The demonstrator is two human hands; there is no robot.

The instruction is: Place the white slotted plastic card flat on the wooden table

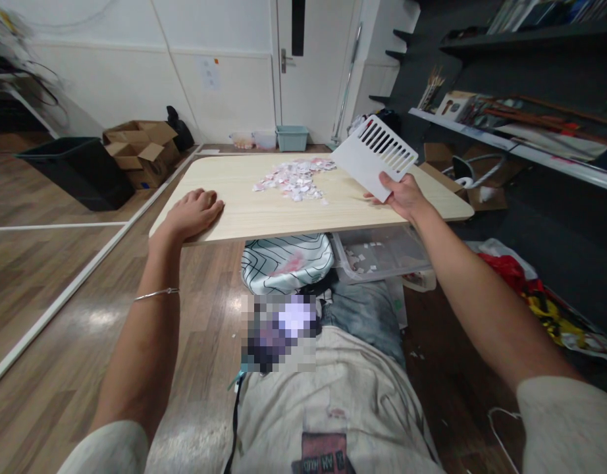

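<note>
In my right hand [405, 196] is a flat white panel with a row of long slots [360, 163], held by its lower corner with the thumb on top. The panel is tilted and raised over the right part of a pale wooden table [222, 178]. My left hand [197, 209] lies on the table's near left corner, palm down, holding nothing I can see. Between the hands, a loose heap of small white and pinkish paper scraps [296, 179] spreads across the tabletop.
Below the table's near edge are a clear plastic bin [387, 249] with a few scraps and a patterned cloth item [286, 263]. A black bin [79, 174] and cardboard boxes [140, 155] stand at left. Dark shelves [540, 145] line the right wall.
</note>
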